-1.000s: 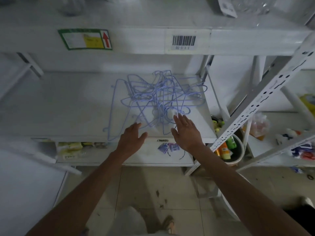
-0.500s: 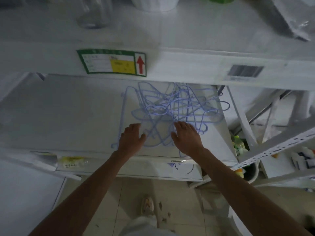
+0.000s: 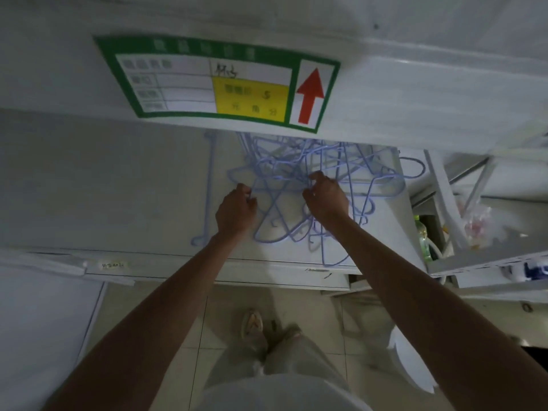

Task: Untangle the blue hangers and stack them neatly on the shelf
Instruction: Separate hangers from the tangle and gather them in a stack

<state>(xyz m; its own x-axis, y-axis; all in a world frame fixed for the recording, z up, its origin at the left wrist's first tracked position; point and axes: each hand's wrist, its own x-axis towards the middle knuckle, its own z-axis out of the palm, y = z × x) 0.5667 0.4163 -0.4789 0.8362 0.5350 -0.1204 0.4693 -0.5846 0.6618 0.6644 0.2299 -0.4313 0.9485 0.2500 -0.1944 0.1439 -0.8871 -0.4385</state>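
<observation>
Change: both hands, flat over the pile half a second ago, now curl into it.
Left hand [image 3: 235, 209]: fingers pinch a wire at the tangle's 9 o'clock edge.
Right hand [image 3: 326, 197]: fingers hooked round wires near its centre.
Blue hangers [image 3: 299, 185]: tangled heap on the white shelf [image 3: 118, 185], partly hidden beneath the green label [image 3: 219, 84] at 12 o'clock.

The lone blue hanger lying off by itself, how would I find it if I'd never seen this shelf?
Start at the big green label with the red arrow on the upper shelf's edge. Below it, on the white shelf, sits a tangled pile of blue hangers that both hands are working in. The lone hanger lies left of the left hand, stretched out straight and apart from the knot.
</observation>
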